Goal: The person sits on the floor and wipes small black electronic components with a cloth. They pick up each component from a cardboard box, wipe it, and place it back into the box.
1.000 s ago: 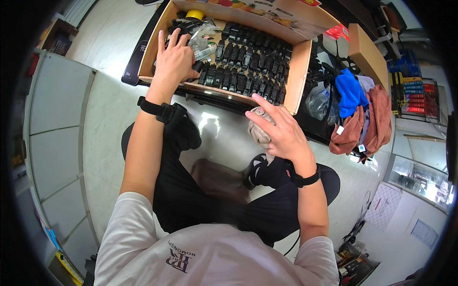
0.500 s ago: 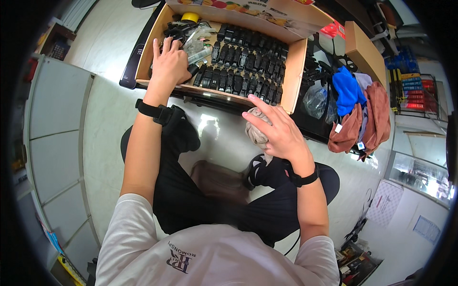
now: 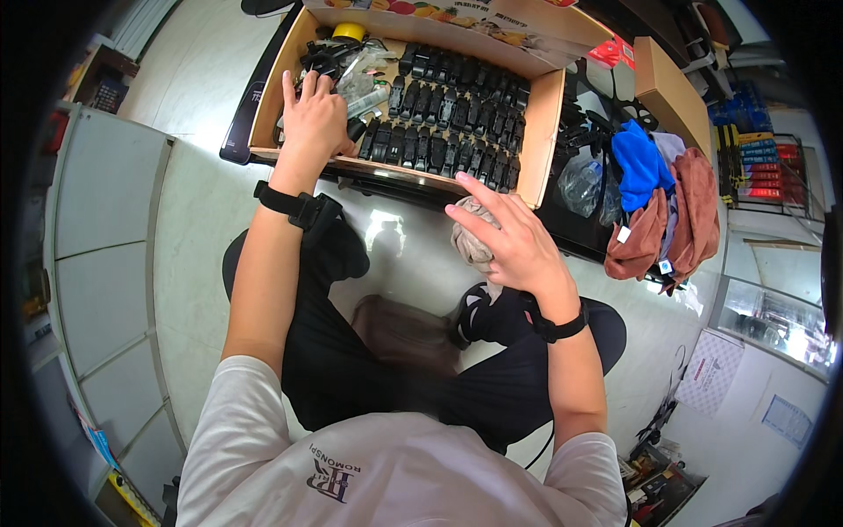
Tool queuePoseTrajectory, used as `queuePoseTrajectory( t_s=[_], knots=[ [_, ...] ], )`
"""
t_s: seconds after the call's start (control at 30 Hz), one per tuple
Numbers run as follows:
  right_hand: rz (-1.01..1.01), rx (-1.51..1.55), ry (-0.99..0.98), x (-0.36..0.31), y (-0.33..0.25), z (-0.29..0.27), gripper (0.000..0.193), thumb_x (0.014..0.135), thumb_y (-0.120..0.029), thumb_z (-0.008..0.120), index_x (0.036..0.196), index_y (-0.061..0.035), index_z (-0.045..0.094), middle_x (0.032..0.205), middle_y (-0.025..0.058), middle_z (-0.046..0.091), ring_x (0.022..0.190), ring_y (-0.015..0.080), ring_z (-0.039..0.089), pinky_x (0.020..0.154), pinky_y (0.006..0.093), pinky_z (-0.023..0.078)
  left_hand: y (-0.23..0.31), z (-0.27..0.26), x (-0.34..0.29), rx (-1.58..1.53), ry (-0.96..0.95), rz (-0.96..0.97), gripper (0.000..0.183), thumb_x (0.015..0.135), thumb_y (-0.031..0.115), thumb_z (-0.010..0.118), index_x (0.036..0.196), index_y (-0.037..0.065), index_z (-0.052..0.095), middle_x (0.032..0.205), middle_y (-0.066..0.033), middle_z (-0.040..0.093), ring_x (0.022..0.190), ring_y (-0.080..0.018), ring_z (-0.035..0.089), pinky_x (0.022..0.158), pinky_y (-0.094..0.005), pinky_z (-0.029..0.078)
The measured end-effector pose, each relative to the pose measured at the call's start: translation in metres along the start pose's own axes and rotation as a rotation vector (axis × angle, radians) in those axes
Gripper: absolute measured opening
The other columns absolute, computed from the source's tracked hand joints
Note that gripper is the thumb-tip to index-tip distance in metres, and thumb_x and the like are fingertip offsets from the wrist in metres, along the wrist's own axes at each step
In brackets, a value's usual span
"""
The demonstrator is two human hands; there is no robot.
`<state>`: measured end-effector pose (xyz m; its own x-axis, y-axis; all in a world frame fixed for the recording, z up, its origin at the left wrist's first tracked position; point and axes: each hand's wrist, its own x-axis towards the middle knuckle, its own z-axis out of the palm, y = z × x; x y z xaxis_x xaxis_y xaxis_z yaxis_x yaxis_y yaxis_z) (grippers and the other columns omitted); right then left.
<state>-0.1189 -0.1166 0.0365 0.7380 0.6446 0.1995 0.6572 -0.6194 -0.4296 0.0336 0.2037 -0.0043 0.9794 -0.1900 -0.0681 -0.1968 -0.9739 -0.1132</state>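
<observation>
Left hand [image 3: 313, 119] in cardboard box [image 3: 540, 132]; right hand [image 3: 512, 243] grips beige cloth [image 3: 470, 244].

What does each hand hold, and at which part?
The right hand grips a crumpled beige cloth by its upper side. The left hand lies flat on the black parts in the cardboard box, gripping nothing visible.

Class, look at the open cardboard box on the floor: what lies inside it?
The cardboard box holds rows of small black parts, clear plastic bags and a yellow roll. The left hand covers whatever lies beneath it.
</observation>
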Motion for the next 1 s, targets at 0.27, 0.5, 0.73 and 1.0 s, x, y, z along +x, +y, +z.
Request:
queuePoseTrajectory(
  t_s=[0.27,0.5,0.73,1.0],
  knots=[
    [0.002,0.016,0.001,-0.001,0.001,-0.001,0.101,0.047,0.008,0.087,0.145,-0.0127,0.069,0.17,0.0135,0.051,0.125,0.0357,0.069,0.105,0.0463,0.057,0.006,-0.005,0.001,-0.015,0.023,-0.035,0.062,0.071,0.046,0.094,0.116,0.003,0.087,0.147,-0.0141,0.068,0.156,-0.0352,0.046,0.137,-0.0643,0.017],
    [0.001,0.013,0.008,0.0,0.0,-0.001,0.099,0.048,0.009,0.085,0.144,-0.0117,0.07,0.169,0.0136,0.051,0.124,0.0356,0.069,0.104,0.046,0.057,0.0,0.001,0.002,-0.05,0.046,-0.017,0.054,0.076,0.047,0.09,0.108,0.003,0.088,0.145,-0.0152,0.069,0.154,-0.0363,0.047,0.137,-0.064,0.016],
    [0.007,0.022,-0.015,-0.001,0.002,-0.001,0.091,0.054,0.005,0.087,0.142,-0.0087,0.069,0.172,0.014,0.05,0.131,0.0356,0.066,0.105,0.0461,0.055,-0.002,0.005,0.008,-0.131,0.019,-0.066,0.055,0.083,0.05,0.084,0.108,0.002,0.087,0.144,-0.0174,0.069,0.152,-0.0361,0.05,0.137,-0.0658,0.015],
    [-0.005,0.01,0.019,0.0,0.003,0.0,0.098,0.049,0.008,0.087,0.144,-0.0119,0.07,0.169,0.0136,0.052,0.124,0.0361,0.069,0.104,0.0471,0.057,-0.011,0.008,0.008,-0.135,-0.102,-0.012,0.023,0.089,0.038,0.082,0.102,0.022,0.092,0.15,-0.0062,0.063,0.156,-0.0321,0.043,0.136,-0.0712,0.008]
  ],
)
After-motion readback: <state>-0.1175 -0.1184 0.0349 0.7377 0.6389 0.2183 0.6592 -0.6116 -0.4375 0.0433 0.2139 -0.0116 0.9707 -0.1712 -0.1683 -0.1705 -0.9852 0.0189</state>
